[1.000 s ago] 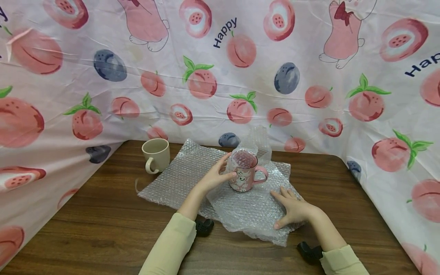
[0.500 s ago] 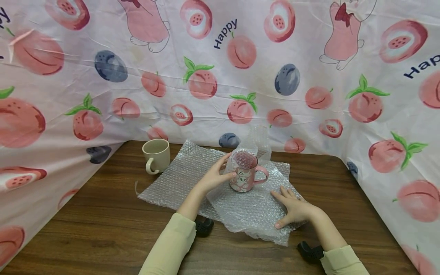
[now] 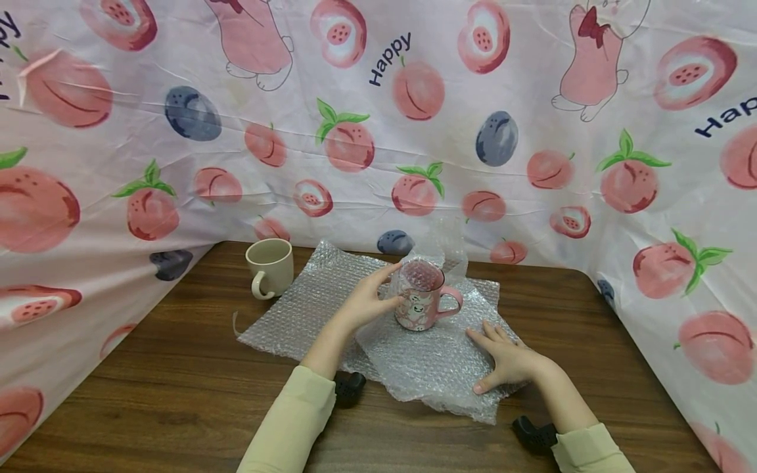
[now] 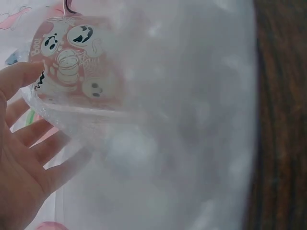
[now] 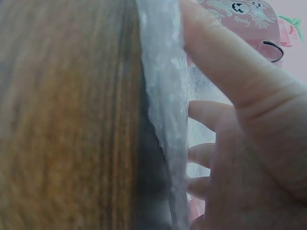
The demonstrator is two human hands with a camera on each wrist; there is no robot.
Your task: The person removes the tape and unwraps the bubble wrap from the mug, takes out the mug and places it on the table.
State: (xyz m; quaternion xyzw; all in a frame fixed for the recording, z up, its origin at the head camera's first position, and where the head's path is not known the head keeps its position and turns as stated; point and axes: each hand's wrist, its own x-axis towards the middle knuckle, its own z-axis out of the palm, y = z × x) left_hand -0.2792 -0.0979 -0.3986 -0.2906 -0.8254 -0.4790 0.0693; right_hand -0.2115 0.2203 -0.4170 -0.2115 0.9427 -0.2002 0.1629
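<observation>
A pink mug [image 3: 417,314] with white ghost figures stands upright on bubble wrap [image 3: 426,364], its handle to the right. Part of the wrap covers its mouth and left side. My left hand [image 3: 371,302] holds the mug from the left, thumb on the printed front and fingers round the wrapped far side; in the left wrist view the wrap [image 4: 168,158] blurs much of the mug [image 4: 67,62]. To the right of the mug, my right hand [image 3: 505,360] rests on the wrap with fingers spread, and the right wrist view shows its fingertips on the sheet [image 5: 165,86].
A cream mug [image 3: 270,268] stands at the back left, beside another bubble wrap sheet [image 3: 313,305] that lies partly under the first. The brown wooden table [image 3: 177,394] is backed by a peach-print cloth [image 3: 355,79]. Black wrist devices [image 3: 349,389] sit under both forearms.
The left hand's fingers shift very slightly at the wrapped mug. The right hand stays in place on the wrap, and both mugs stay where they were.
</observation>
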